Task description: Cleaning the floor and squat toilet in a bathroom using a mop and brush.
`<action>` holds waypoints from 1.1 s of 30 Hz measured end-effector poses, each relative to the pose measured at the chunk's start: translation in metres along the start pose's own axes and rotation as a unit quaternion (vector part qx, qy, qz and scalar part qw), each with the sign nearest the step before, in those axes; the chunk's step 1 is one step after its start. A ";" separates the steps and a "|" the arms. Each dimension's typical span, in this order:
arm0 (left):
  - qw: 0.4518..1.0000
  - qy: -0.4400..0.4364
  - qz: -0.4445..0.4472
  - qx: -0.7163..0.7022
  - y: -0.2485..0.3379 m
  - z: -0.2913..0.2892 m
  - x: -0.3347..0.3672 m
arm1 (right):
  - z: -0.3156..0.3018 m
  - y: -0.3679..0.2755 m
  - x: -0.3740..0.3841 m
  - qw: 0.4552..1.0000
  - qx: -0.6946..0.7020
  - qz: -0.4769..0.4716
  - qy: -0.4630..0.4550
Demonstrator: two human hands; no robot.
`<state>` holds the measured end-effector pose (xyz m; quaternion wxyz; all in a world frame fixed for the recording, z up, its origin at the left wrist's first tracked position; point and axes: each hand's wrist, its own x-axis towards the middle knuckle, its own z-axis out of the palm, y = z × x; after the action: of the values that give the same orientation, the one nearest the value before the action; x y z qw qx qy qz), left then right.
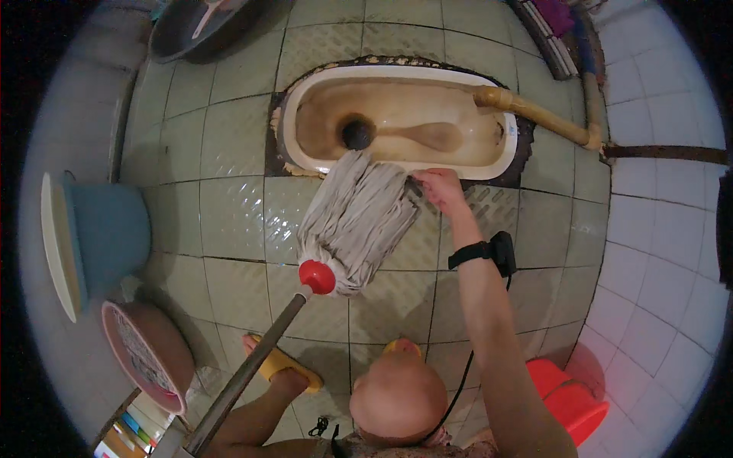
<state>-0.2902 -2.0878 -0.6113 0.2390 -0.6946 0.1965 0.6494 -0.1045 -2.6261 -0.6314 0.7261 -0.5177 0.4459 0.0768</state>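
A string mop (359, 217) with grey-white strands lies over the tiled floor, its strand ends reaching the near rim of a squat toilet (397, 73). My right hand (441, 189) is closed in a pinch at the right edge of those strands, beside the toilet rim. A red cap (317, 277) joins the strands to a metal handle (248, 370), which slants down to the lower left. My left hand is out of the picture. The toilet bowl is stained brown, with a dark drain hole (356, 133) at its left end.
A yellowish pipe (538, 116) enters the toilet from the right wall. Along the left stand a lidded blue bucket (114, 237) and a pink basin (179, 347) holding grey material. A red bucket (565, 401) sits lower right; a dark basin (172, 44) is upper left. My yellow slippers (294, 372) are on the floor.
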 end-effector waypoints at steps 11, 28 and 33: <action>0.984 -0.063 0.090 0.142 0.005 -0.045 -0.037 | 0.009 -0.016 -0.008 0.998 0.041 -0.044 0.035; 0.978 -0.102 0.050 0.173 -0.002 -0.015 -0.006 | -0.056 0.010 0.032 0.929 0.001 -0.248 0.273; 0.980 -0.106 0.035 0.163 -0.003 -0.015 -0.010 | -0.052 0.035 0.022 0.857 -0.239 -0.288 0.353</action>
<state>-0.2770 -2.0941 -0.6000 0.3458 -0.5659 0.2978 0.6867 -0.1409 -2.6605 -0.6745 0.3632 -0.7732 0.4710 -0.2198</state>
